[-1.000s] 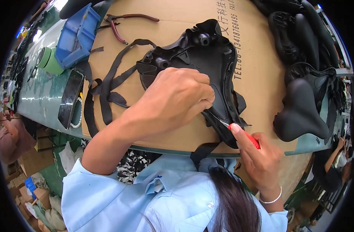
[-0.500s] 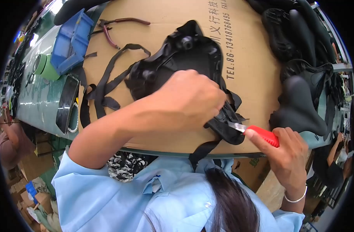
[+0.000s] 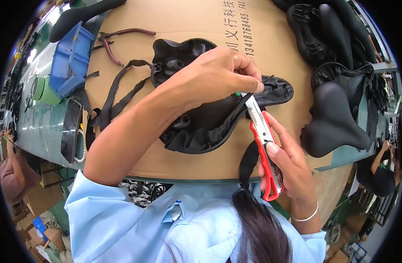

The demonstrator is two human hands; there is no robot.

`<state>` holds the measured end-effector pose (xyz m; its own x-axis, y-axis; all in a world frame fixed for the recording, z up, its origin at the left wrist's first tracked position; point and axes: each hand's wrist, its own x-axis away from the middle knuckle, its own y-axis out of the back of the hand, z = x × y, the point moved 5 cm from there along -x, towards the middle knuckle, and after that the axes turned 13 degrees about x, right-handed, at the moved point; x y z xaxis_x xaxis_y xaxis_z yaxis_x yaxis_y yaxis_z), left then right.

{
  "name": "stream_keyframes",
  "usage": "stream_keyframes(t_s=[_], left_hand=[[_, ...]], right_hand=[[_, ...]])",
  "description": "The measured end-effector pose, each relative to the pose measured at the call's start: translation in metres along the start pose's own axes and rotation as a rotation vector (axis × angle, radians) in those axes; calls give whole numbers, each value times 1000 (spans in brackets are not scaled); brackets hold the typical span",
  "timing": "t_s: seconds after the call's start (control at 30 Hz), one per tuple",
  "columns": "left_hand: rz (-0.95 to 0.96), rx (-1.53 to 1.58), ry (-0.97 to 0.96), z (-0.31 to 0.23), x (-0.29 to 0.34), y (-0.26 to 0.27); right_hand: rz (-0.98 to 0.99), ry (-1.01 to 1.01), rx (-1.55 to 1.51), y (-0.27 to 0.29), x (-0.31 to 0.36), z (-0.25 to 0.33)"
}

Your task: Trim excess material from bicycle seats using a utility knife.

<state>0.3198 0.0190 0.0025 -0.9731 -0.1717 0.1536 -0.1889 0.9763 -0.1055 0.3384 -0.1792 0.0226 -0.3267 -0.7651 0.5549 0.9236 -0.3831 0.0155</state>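
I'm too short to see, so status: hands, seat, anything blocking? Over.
Left hand pinching dark strip over black seat. Right hand gripping red cutter, blade near left fingertips. Left forearm partly covers seat.

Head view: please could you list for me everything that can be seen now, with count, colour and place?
upturned seat: one, black, on cardboard
knife: one, red and silver, in right hand
strips: several, black, left of seat and at front edge
pliers: one, dark red handles, upper left
bin: one, blue, left
round container: one, light green, beside bin
phone-like slab: one, black, left
beads: one string, white, beside slab
other seats: several, black, right and upper left
cardboard: one sheet, brown, on table
table: one, green, beneath
boxes: several, brown, lower left
other people: two, side edges
shirt: one, light blue, bottom
bracelet: one, pale, right wrist
left hand: one, over seat, pinching black material
right hand: one, around knife
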Motion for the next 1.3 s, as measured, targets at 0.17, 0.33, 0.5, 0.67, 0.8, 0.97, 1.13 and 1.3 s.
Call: stream_keyframes(t_s=[0.17, 0.33, 0.5, 0.67, 0.8, 0.97, 1.13, 1.3], left_hand=[[13, 361, -70, 2, 3, 6], [4, 625, -235, -4, 8, 24], [-459, -612, -576, -40, 27, 73], [-624, -717, -281, -11, 87, 54], [-832, -910, -138, -30, 139, 5], [-587, -832, -142, -7, 99, -65], [-596, -604, -207, 10, 91, -80], [-627, -431, -268, 14, 97, -78]], right_hand=[[-20, -1, 267, -13, 13, 20], [210, -75, 24, -17, 31, 13], [-153, 159, 73, -16, 2, -14], [-310, 357, 304, -8, -44, 13], [-217, 449, 296, 14, -75, 36], [-320, 540, 463, 18, -52, 38], [-505, 849, 860, 38, 16, 16], [-339, 718, 1259, 33, 38, 22]])
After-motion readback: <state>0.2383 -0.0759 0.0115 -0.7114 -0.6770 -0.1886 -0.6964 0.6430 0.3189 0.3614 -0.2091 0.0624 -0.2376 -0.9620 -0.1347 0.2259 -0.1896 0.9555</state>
